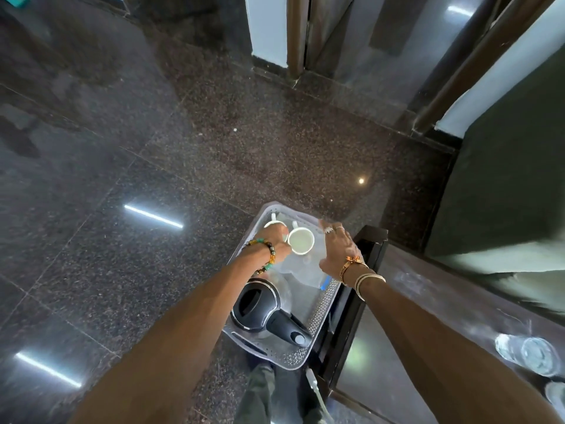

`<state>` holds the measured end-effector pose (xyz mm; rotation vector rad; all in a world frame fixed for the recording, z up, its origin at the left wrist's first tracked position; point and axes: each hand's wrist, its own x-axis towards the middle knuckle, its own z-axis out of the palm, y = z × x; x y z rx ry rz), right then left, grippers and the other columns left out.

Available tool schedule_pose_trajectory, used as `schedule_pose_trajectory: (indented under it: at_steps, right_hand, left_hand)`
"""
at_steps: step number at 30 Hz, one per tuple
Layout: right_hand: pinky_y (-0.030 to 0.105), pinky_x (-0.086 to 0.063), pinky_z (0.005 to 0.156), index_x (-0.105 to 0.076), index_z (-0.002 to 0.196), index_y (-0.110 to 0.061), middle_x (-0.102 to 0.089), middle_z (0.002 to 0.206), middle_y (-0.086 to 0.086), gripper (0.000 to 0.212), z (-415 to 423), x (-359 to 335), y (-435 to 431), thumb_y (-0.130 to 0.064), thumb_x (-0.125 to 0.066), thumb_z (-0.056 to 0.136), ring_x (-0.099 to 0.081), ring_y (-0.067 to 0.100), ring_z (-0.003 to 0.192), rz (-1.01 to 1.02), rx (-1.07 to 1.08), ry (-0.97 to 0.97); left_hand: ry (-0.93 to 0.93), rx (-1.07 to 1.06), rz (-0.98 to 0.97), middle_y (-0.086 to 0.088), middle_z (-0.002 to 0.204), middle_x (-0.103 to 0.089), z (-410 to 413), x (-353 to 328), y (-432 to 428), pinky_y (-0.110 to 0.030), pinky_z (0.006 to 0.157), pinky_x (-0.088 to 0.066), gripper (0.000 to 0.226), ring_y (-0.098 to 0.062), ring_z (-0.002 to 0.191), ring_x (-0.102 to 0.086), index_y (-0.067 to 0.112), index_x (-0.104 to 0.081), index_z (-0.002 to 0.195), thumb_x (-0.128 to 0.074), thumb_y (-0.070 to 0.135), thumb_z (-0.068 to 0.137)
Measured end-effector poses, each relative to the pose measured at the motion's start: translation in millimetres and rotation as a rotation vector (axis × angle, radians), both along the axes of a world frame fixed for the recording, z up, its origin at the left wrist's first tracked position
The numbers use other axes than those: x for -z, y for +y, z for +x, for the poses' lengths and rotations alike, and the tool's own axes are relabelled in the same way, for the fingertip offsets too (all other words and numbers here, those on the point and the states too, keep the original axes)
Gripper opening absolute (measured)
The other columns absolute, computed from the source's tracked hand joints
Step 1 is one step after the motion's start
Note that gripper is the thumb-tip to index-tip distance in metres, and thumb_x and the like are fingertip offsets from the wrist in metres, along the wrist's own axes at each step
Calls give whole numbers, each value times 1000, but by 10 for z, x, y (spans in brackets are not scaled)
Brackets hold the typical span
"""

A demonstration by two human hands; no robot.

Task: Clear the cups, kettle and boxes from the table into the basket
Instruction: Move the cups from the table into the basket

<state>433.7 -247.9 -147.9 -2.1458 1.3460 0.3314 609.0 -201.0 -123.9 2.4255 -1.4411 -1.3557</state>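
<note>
Basket point(328, 296): it sits on the floor against the dark table point(428, 289), low in the view at about 6 o'clock. Inside, the kettle point(260, 310) lies at the near end, 6 o'clock in the basket; two cups stand at the far end, around 12 o'clock, with a clear bag point(301, 269) between them and the kettle.

The left hand point(275, 243) is closed around the left cup point(273, 223), whose rim and handle just show past the knuckles. The right hand point(337, 249) is spread, palm down, over the far right side of the basket, just beside the right cup point(301, 240); whether it touches the bag or rim I cannot tell.

The step looks like seating the left cup. To do it well, I would lower it upright until the base rests flat, keep it off the right cup so they do not knock, and only then loosen the fingers. The right hand would serve best steadying the basket.

Glasses point(532, 356) remain on the table at 4 o'clock.
</note>
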Motion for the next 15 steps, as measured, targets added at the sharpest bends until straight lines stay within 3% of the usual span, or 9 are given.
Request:
schedule_pose_trajectory:
  at_steps: [3,7,12,15]
  right_hand:
    - [40,-38,110,-15,156,-21,-29,154,9,96,-252,-459,66,-27,-70,78,-34,30,140,-27,22,-44]
    - [40,-39,107,-19,155,-21,-35,150,8,94,-590,-973,196,-41,-68,77,-38,28,137,-143,19,-112]
    - [39,-44,104,-24,153,-20,-41,143,4,93,-1006,-1542,438,-55,-66,77,-43,26,131,-276,10,-170]
    - [39,-44,102,-24,152,-22,-41,144,4,92,-1222,-1880,567,-58,-64,77,-44,26,131,-351,6,-180]
  left_hand:
    - [-21,4,-63,-8,121,-66,-148,-383,70,-30,87,-48,32,-28,111,-60,16,-65,116,-62,19,85]
    - [47,-79,-145,-8,123,-65,-478,-813,216,-36,97,-50,37,-26,112,-61,20,-62,122,-60,16,85]
    - [82,-57,-301,6,104,-70,-950,-1290,393,-20,74,-48,33,-13,94,-65,28,-63,112,-62,20,81]
    - [117,-41,-395,7,96,-68,-1218,-1622,413,-30,87,-55,31,-15,95,-67,23,-65,110,-67,14,80]
